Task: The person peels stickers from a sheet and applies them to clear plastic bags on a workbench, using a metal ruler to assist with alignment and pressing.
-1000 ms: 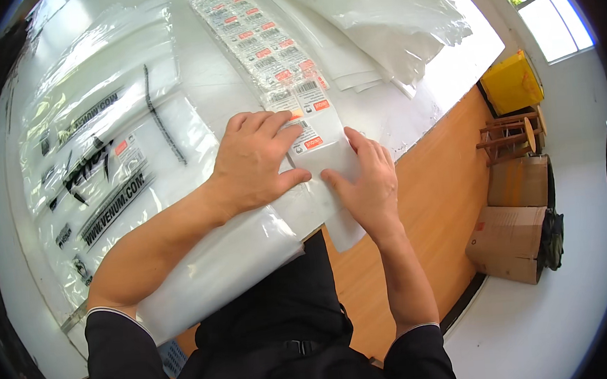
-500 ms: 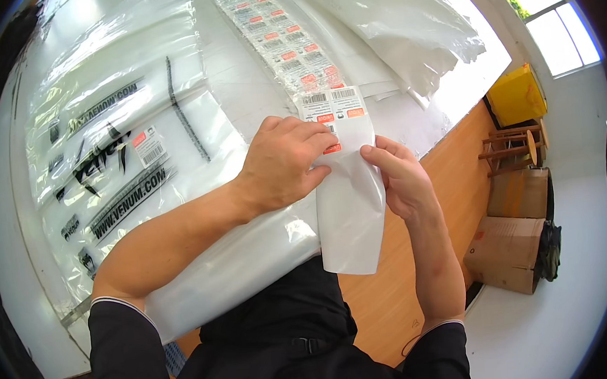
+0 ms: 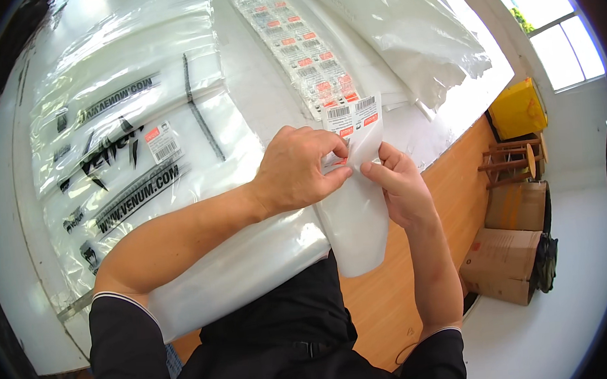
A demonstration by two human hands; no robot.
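Observation:
In front of my body, my right hand [image 3: 405, 188] pinches the right edge of a white sticker backing strip [image 3: 355, 224] between thumb and fingers. The strip's bare lower end hangs past the table edge, and printed stickers [image 3: 352, 116] remain on its upper part. My left hand [image 3: 300, 165] is closed at the strip's left edge, thumb and forefinger pinching a small white and red sticker [image 3: 342, 163] that is partly hidden by the fingers. To the left lies a stack of clear plastic bags [image 3: 132, 60] with black print; one white and red sticker [image 3: 163, 143] sits on the top bag.
Beyond my hands lies a plastic-covered run of stickers [image 3: 297, 45] on the white table. Large translucent plastic sheeting [image 3: 405, 27] covers the far right. Past the table's right edge stand cardboard boxes [image 3: 502, 263], a wooden stool [image 3: 513, 161] and a yellow container [image 3: 518, 109].
The strip now bends and tilts under my hands. My left fingertips have curled into a pinch at the sticker, which was lying flatter before. The view has shifted slightly.

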